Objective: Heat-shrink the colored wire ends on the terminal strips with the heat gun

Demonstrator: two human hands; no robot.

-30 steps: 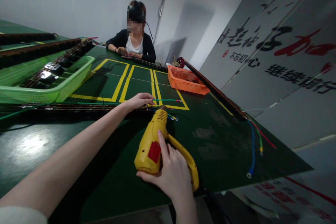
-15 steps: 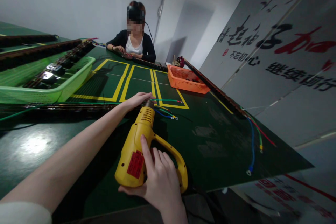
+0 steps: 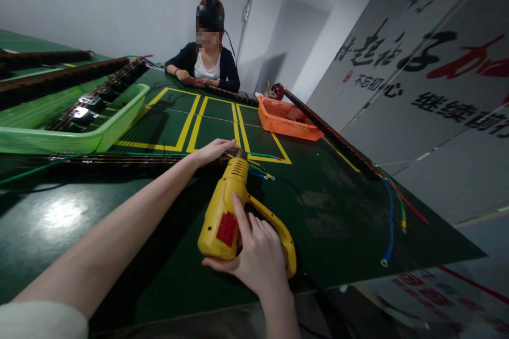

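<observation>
My right hand [image 3: 260, 251] is wrapped round a yellow heat gun [image 3: 225, 206] with a red label, its index finger lying along the casing. The nozzle points away from me, close to the fingers of my left hand [image 3: 214, 152]. Those fingers are closed at the end of a dark strip with wires along it [image 3: 167, 161], where a green wire [image 3: 264, 156] comes out to the right. The nozzle hides part of the grip. Blue and other coloured wires with ring terminals [image 3: 269, 177] lie just below the green one.
A green basket [image 3: 119, 130] holding dark strips stands at the left; an orange basket [image 3: 290, 122] is at the far side. Another long strip [image 3: 330, 130] with blue, green and red wire ends lies at the right. Across the green table [image 3: 318, 254] a person [image 3: 207, 63] sits, hands on the tabletop.
The heat gun has shifted slightly up and right with my right hand, its nozzle now right beside my left fingertips. The whole view has also shifted a little.
</observation>
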